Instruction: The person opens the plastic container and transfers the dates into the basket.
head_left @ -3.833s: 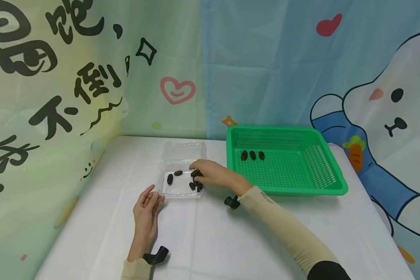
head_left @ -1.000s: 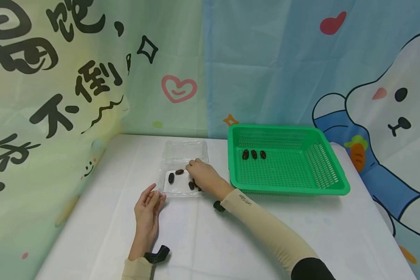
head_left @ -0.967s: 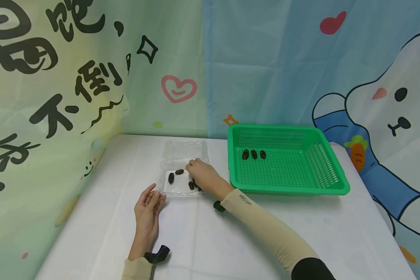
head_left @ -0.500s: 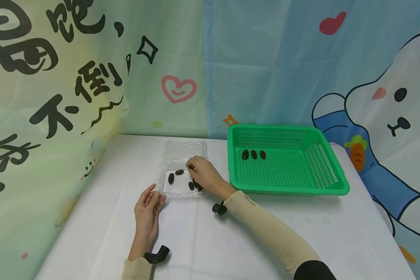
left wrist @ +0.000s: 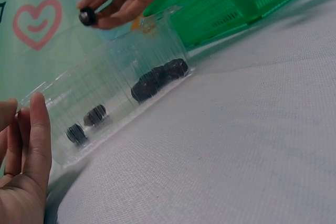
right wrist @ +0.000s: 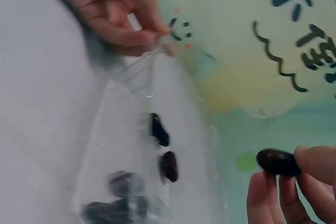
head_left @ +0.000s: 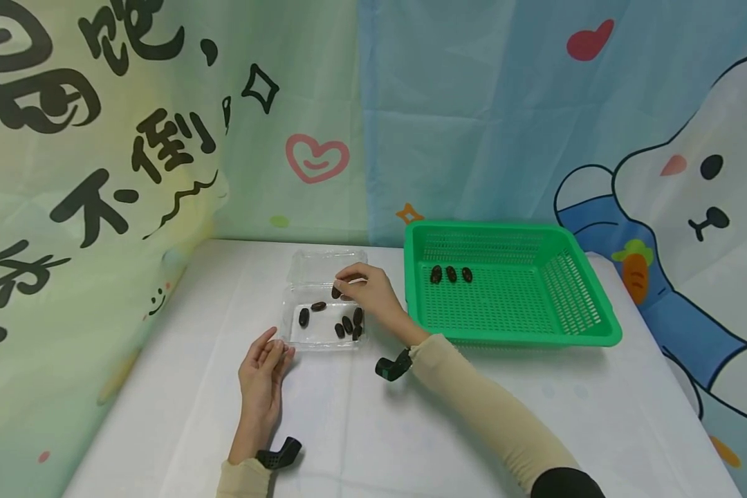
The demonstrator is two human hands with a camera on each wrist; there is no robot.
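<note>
My right hand (head_left: 376, 297) pinches a glossy dark brown, date-like oval (right wrist: 275, 162) between thumb and fingertips. It is held above the far part of a clear plastic clamshell box (head_left: 324, 346), whose lid (head_left: 326, 268) lies folded back. My left hand (head_left: 261, 380) grips the box's near left corner between thumb and fingers. Inside the box, two dark ovals (head_left: 303, 317) lie apart on the left; several more (head_left: 347, 324) cluster at the right. Through the box wall, the left wrist view shows these ovals (left wrist: 95, 115) on the bottom.
A green perforated plastic basket (head_left: 510, 339) stands right of the box, with three similar dark ovals (head_left: 451, 274) in a row at its far left. White cloth (head_left: 361, 429) covers the table. A printed curtain (head_left: 436, 124) hangs behind and along the left side.
My right hand has lifted one dark oval out of the right-hand cluster and raised it toward the folded-back lid. The left hand stays at the box corner.
</note>
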